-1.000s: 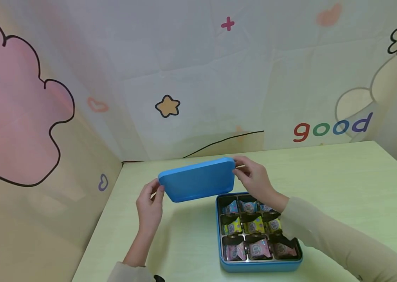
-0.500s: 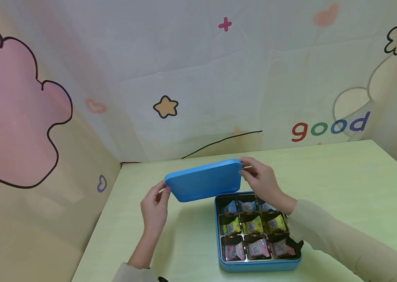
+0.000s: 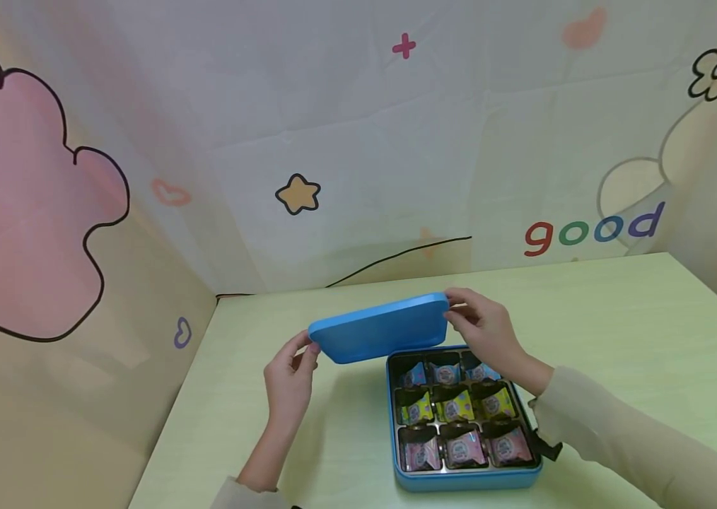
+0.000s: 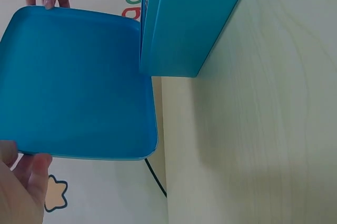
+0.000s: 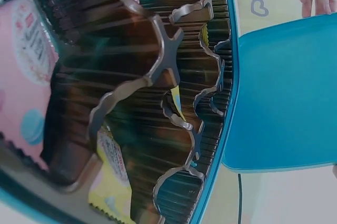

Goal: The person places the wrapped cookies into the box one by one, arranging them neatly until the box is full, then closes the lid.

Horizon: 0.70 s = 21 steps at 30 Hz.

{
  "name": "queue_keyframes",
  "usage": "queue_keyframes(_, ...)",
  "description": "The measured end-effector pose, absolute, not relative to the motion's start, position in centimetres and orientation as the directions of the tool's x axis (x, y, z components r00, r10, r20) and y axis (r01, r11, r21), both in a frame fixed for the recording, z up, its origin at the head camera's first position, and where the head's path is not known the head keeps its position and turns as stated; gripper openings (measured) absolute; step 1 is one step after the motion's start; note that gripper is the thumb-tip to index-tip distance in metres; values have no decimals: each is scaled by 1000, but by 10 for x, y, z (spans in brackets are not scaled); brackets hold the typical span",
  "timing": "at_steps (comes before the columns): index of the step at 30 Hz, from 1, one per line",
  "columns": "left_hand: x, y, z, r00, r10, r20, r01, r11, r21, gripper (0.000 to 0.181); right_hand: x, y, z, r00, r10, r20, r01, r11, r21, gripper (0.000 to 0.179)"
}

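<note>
A blue rectangular lid (image 3: 380,331) is held tilted on edge above the back left of an open blue box (image 3: 468,482). My left hand (image 3: 290,380) pinches the lid's left end between thumb and fingers. At its right end, my right hand (image 3: 487,326) grips the upper corner. Inside the box, a dark divided tray bears wrapped sweets: blue ones (image 3: 445,373) at the back, yellow ones (image 3: 457,406) in the middle, pink ones (image 3: 465,448) in front. The right hand partly covers the back right compartment. The left wrist view shows the lid's inner face (image 4: 79,81) beside the box wall (image 4: 184,23).
The box stands on a pale green wood-grain table (image 3: 613,339). Behind it hangs a printed cloth backdrop (image 3: 358,141), which also lines the left side. A dark strap end (image 3: 548,448) sticks out beneath the right sleeve, close to the box's right side.
Both hands have carried the lid to the right and slightly down, so more of it hangs over the box's back edge. The box and its sweets have stayed put.
</note>
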<state>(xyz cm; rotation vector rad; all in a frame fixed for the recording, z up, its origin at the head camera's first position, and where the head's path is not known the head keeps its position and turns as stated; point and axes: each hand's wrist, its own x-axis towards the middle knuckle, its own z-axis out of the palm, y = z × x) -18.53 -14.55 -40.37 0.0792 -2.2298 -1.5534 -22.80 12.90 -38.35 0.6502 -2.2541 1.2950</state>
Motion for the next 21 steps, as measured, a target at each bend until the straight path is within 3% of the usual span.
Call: queue_keyframes(21, -172, -128, -399, -945, -197, 260, 212, 235, 949, 36, -203, 154, -387, -731, -153, 665, -656, 425, -624, 26)
